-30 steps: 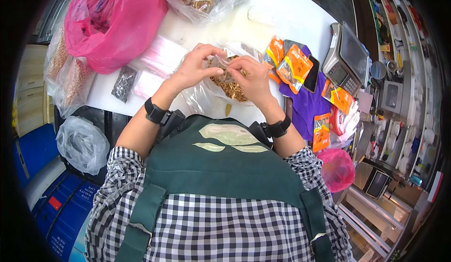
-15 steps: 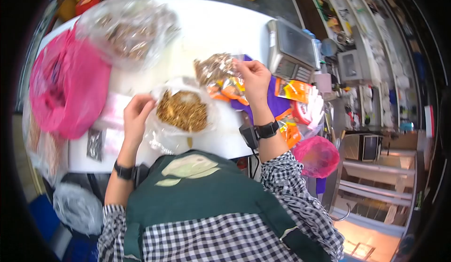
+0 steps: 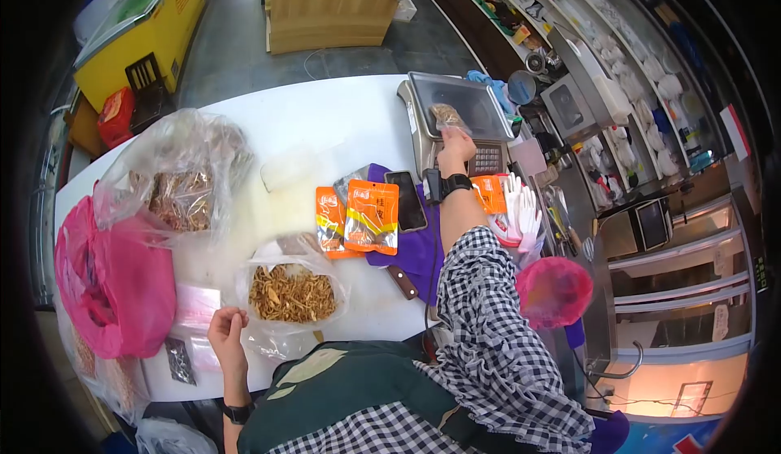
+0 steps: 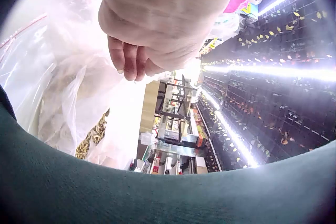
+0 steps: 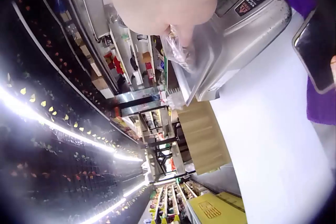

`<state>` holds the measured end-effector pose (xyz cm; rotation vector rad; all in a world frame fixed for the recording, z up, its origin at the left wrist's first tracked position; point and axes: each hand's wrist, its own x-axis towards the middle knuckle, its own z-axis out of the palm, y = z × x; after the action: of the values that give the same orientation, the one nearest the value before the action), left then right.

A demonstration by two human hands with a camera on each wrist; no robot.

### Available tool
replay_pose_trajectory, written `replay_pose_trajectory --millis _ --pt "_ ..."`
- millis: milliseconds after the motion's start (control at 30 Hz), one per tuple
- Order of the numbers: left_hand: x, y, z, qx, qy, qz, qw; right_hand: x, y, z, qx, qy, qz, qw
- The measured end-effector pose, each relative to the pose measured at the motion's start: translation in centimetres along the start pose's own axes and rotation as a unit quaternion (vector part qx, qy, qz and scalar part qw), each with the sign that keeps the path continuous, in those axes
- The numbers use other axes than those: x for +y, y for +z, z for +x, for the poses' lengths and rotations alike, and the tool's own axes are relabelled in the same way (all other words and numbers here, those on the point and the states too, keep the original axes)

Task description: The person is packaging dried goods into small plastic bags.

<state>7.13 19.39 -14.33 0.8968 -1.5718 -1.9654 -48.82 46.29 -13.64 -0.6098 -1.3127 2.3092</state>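
Observation:
My right hand (image 3: pixel 457 149) pinches the top of a small clear plastic bag (image 3: pixel 445 115) of brown dried pieces. The bag is at the pan (image 3: pixel 482 100) of a digital scale (image 3: pixel 425 149) at the table's right end. From the right wrist, its crinkled plastic (image 5: pixel 179 50) shows beneath the fingers, overlapping the pan's edge. My left hand (image 3: pixel 228 336) hovers by the near edge of the table, fingers loosely curled with nothing in them. Just right of it sits an open clear bag holding dried brown strips (image 3: pixel 293 295).
Orange pouches (image 3: pixel 373 218), a phone (image 3: pixel 407 200) and a purple cloth (image 3: pixel 423 246) lie in front of the scale. A knife handle (image 3: pixel 402 282) pokes out there. At left stand a pink bag (image 3: pixel 122 283) and a big clear bag (image 3: pixel 183 198). White gloves (image 3: pixel 521 210) lie at right.
Both hands were together over the open bag; then the right hand carried the small bag rightward and forward to the scale. My left hand drew back left. The head view swung up.

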Motion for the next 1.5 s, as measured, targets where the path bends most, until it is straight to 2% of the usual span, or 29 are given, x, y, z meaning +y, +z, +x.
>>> replay_pose_trajectory --millis 100,200,267,333,400,600,833,1000,1133,1200,1267,1300,1433,1500 --pt "0.2 0.7 0.1 -0.006 -0.022 0.006 1.000 2.5 -1.1 -0.8 -0.127 -0.028 -0.031 0.991" --pt "-0.4 1.4 0.1 -0.016 -0.030 0.025 0.999 4.0 -3.6 -4.4 -0.138 -0.063 -0.077 0.985" --pt "-0.3 2.1 0.2 -0.018 -0.028 0.028 0.999 3.5 -5.9 -8.6 -0.162 -0.027 -0.111 0.980" --pt "-0.2 2.3 0.2 -0.020 -0.033 0.034 0.999 3.6 -8.3 -11.6 -0.187 0.052 -0.118 0.974" --pt "-0.1 2.4 0.2 -0.019 -0.036 0.038 0.998 4.1 -10.5 -13.1 -0.225 0.073 -0.178 0.955" --pt "-0.1 2.5 0.5 -0.025 -0.028 0.036 0.999 3.7 -13.0 -14.2 -0.201 0.126 -0.182 0.954" --pt "0.0 2.8 0.8 -0.011 -0.014 0.057 0.998 3.0 -12.6 -12.5 -0.196 0.111 -0.167 0.960" --pt "0.0 2.6 0.8 0.013 -0.015 0.060 0.998 2.6 -10.5 -8.6 -0.187 0.073 -0.138 0.970" --pt "0.0 2.2 0.9 0.014 -0.018 0.059 0.998 0.8 -6.3 -3.0 -0.118 0.029 -0.136 0.983" --pt "0.1 2.3 1.0 0.016 -0.016 0.057 0.998 0.0 -4.5 -0.5 -0.089 0.083 -0.135 0.983" --pt "0.2 2.3 1.0 0.016 -0.020 0.070 0.997 -1.1 -2.8 0.5 -0.064 0.172 -0.152 0.971" --pt "0.3 2.4 1.0 0.020 -0.018 0.067 0.997 -1.1 -2.3 0.9 -0.049 0.184 -0.168 0.967" --pt "0.3 2.5 0.9 0.025 -0.025 0.058 0.998 -0.9 -0.8 0.9 -0.036 0.136 -0.250 0.958" --pt "0.4 2.5 0.7 0.031 -0.029 0.057 0.998 -0.9 -0.6 0.7 -0.063 0.113 -0.229 0.965"
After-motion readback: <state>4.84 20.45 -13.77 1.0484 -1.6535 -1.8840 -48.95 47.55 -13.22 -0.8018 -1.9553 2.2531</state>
